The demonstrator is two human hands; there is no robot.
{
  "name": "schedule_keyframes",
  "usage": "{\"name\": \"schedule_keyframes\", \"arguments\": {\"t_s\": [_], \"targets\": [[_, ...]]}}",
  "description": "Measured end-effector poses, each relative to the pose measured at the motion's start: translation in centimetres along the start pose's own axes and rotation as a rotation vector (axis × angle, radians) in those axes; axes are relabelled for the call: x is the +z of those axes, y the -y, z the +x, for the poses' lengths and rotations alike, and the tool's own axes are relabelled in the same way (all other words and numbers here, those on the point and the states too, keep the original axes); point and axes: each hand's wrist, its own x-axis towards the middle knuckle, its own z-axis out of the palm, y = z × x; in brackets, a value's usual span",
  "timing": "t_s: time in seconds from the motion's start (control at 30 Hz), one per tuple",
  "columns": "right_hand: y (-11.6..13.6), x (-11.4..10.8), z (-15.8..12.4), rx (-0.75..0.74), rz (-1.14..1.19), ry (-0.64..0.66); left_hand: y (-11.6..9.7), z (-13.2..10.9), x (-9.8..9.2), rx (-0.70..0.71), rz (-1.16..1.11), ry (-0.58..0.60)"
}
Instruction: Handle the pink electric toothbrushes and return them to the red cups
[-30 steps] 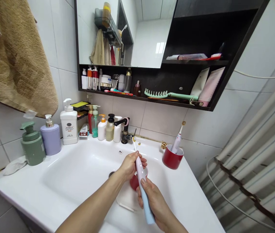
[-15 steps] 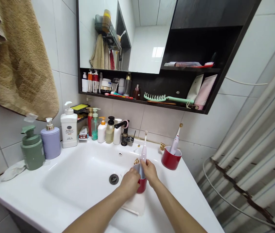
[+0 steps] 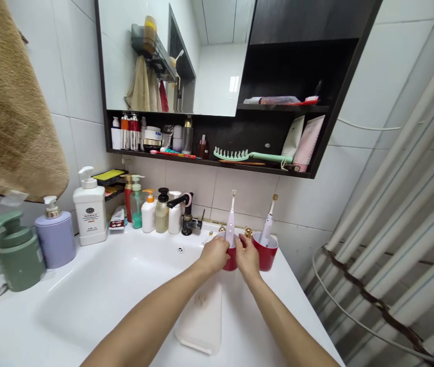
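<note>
- Left hand: closed around the left side of a red cup, fingers wrapped on it, no gap showing.
- Right hand: closed on the cup's right side, between it and a second red cup; fingers hide much of the cup.
- The cup sits between the two hands, on the white sink near its back right corner, and a pale pink electric toothbrush stands upright in it, head up.
- Second cup: just right of the right hand, holding a pink-and-white electric toothbrush, slightly tilted; neither hand touches it.
- Folded white cloth: on the sink's front edge, below the forearms.
- Black faucet: left of the held cup, with small bottles crowded beside it.
- Along the back left of the sink: white pump bottle, lilac pump bottle, green pump bottle.
- Above: mirror cabinet; on its dark shelf, a mint-green comb and cosmetics.
- Far left: brown towel, hanging.
- Far right: pale striped curtain.
</note>
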Motion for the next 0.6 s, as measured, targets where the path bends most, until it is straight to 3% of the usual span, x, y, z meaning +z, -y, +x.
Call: {"name": "schedule_keyframes", "arguments": {"t_s": [0.17,0.27,0.4,0.6], "targets": [[-1.4,-4.1,1.7,-0.054,-0.16,-0.2,-0.2,3.9,1.5,-0.029,-0.09,-0.022],[-3.3,-5.4,2.9,-0.015,-0.255,-0.197,0.0,5.0,2.6,-0.068,-0.156,-0.036],[-4.7,-5.1,4.0,0.027,-0.322,-0.125,-0.1,5.7,3.5,-0.117,-0.298,-0.054],[-3.8,-3.4,4.6,0.157,-0.38,-0.181,-0.4,6.0,4.0,-0.164,-0.319,-0.054]]}}
